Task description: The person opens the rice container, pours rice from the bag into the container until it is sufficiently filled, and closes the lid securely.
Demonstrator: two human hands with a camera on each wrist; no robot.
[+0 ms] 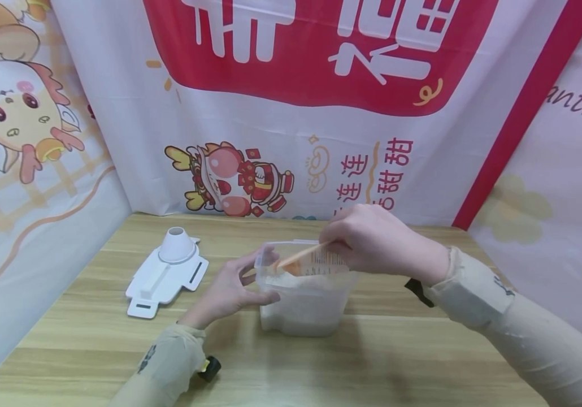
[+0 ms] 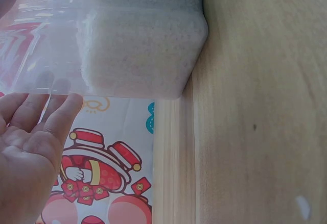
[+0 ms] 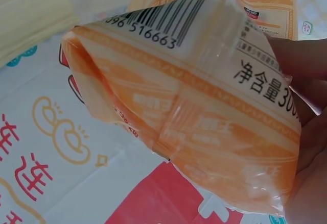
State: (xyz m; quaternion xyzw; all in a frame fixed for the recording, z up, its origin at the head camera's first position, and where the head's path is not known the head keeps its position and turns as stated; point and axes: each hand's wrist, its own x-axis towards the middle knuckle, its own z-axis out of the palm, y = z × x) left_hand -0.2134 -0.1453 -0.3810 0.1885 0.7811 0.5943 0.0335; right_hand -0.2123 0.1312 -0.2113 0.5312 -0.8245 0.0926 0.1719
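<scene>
A translucent plastic container (image 1: 303, 314) with pale, grainy contents stands upright on the table. My left hand (image 1: 230, 291) holds its left side, thumb at the front and fingers at the back; in the left wrist view, fingertips (image 2: 69, 109) touch its wall. Above the opening, my right hand (image 1: 372, 240) grips a crumpled orange-and-white plastic bag (image 3: 204, 117) printed with a barcode. The bag hangs partly inside the container's rim, and its far end is hard to make out. In the right wrist view only part of the gripping hand (image 3: 311, 132) shows at the right edge.
To the left on the wooden table (image 1: 372, 362) lies a flat white plastic lid (image 1: 161, 277) with slotted tabs and a cone-shaped cup (image 1: 176, 243) on it. A printed cloth (image 1: 270, 118) hangs behind the table, with more cloth at both sides.
</scene>
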